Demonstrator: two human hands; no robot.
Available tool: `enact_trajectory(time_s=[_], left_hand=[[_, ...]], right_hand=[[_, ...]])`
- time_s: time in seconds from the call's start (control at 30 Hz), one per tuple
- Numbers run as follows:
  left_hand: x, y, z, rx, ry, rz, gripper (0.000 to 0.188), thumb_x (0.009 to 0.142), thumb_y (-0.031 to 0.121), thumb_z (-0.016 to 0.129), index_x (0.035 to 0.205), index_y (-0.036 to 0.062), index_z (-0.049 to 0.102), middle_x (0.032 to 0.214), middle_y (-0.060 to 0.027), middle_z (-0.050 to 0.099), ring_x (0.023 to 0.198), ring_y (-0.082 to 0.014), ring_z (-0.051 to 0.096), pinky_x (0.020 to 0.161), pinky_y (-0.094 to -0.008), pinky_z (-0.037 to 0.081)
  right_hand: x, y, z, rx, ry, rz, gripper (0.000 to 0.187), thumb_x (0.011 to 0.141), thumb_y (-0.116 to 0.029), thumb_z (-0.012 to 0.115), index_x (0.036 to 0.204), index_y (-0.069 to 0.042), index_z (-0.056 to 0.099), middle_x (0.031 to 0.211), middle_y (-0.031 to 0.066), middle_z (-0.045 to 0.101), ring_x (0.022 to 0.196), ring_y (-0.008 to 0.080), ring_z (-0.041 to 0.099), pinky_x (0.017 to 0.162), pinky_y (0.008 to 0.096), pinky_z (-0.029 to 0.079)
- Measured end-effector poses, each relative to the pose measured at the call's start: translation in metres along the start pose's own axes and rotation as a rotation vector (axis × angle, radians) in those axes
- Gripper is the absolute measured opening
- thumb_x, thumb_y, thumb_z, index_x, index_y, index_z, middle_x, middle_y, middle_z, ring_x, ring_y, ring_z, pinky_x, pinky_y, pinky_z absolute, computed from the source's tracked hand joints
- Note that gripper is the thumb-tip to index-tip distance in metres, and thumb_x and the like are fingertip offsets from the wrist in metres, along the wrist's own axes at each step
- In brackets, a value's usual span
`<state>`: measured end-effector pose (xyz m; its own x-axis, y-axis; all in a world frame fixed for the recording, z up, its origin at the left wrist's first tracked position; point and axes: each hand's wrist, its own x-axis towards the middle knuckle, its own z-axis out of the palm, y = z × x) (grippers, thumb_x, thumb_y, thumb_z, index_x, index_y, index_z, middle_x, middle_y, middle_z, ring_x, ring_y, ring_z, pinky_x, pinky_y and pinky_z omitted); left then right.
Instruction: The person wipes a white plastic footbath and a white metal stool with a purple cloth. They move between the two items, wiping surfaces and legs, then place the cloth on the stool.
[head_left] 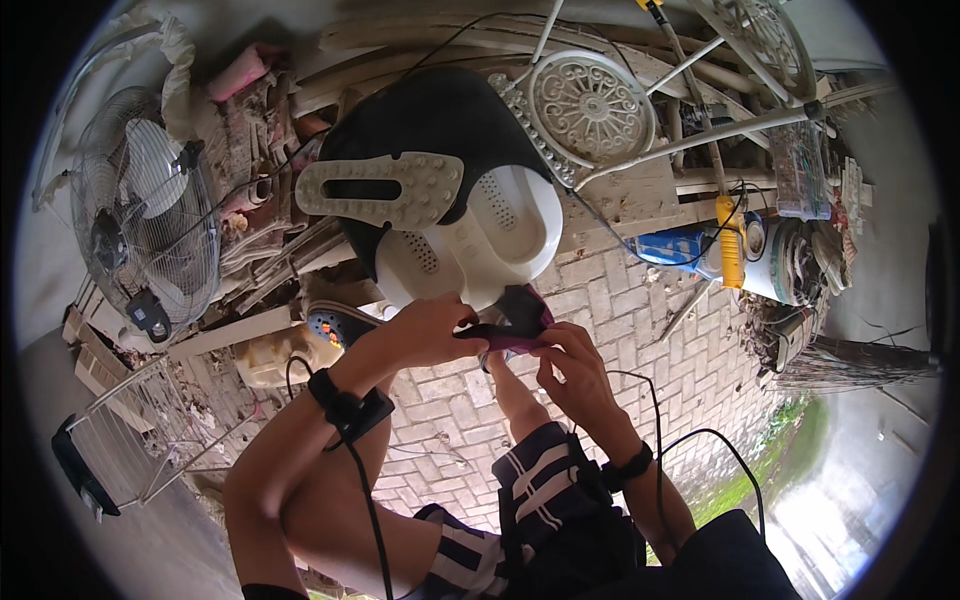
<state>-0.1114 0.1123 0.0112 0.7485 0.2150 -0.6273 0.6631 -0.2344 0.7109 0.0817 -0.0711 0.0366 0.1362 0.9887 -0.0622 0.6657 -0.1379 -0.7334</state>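
Both hands grip 1 dark maroon-black tool [512, 322]: L hand [432, 330] closed on its left end, R hand [570, 368] fingers pinching underside. Tool sits just below white foot-bath basin [480, 240], above brick paving [640, 330]. Metal fan [145, 225] well apart at left.

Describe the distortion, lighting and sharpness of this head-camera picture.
Head view: fisheye bends the white metal poles near the rim; corners are black; lower-right ground is overexposed; even daylight elsewhere; both hands, left and right, look sharp on the dark object.

hands: two, left hand [425, 330] and right hand [575, 375], both on one dark tool [520, 322]
fans: one [145, 225]
wrist straps: two [350, 408]
yellow-handled tools: one [730, 240]
round ornate metal seats: two [592, 105]
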Motion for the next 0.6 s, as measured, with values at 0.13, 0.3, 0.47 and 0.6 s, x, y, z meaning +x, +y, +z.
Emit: enact_trajectory(time_s=[0.13, 0.3, 0.47, 0.6], left_hand=[[-0.001, -0.002, 0.017, -0.075, 0.151, 0.163, 0.034, 0.085, 0.031, 0.072, 0.101, 0.001, 0.072, 0.1, -0.0178, 0.064, 0.093, -0.036, 0.064, 0.08, -0.045, 0.051], [-0.002, 0.012, 0.045, 0.212, 0.552, 0.38, 0.022, 0.085, 0.023, 0.071, 0.079, 0.0034, 0.063, 0.083, -0.0133, 0.062, 0.086, -0.0352, 0.058, 0.077, -0.0456, 0.045], [-0.017, 0.039, 0.065, 0.158, 0.376, 0.228, 0.016, 0.084, 0.015, 0.067, 0.091, 0.003, 0.059, 0.088, -0.0132, 0.059, 0.076, -0.0304, 0.065, 0.062, -0.0392, 0.055], [-0.029, 0.043, 0.064, 0.386, 0.336, 0.201, 0.018, 0.085, 0.012, 0.067, 0.095, 0.0013, 0.056, 0.092, -0.0113, 0.055, 0.077, -0.0256, 0.066, 0.059, -0.0352, 0.056]], right_hand=[[-0.01, 0.005, 0.005, -0.002, -0.065, 0.028, 0.017, 0.079, 0.005, 0.066, 0.094, -0.001, 0.072, 0.111, 0.0117, 0.064, 0.112, 0.0329, 0.059, 0.094, 0.0427, 0.052], [-0.034, 0.012, 0.02, -0.045, -0.277, 0.324, 0.031, 0.089, -0.016, 0.072, 0.119, -0.008, 0.064, 0.105, 0.0123, 0.058, 0.094, 0.0311, 0.064, 0.08, 0.0374, 0.055], [-0.035, 0.018, 0.083, 0.539, -0.127, 0.436, 0.028, 0.089, -0.011, 0.068, 0.113, 0.0, 0.06, 0.103, 0.0174, 0.062, 0.091, 0.036, 0.064, 0.078, 0.0419, 0.053], [-0.032, 0.021, 0.118, 0.408, -0.125, 0.381, 0.023, 0.087, -0.007, 0.066, 0.106, 0.002, 0.059, 0.104, 0.021, 0.062, 0.098, 0.0406, 0.062, 0.081, 0.0449, 0.051]])
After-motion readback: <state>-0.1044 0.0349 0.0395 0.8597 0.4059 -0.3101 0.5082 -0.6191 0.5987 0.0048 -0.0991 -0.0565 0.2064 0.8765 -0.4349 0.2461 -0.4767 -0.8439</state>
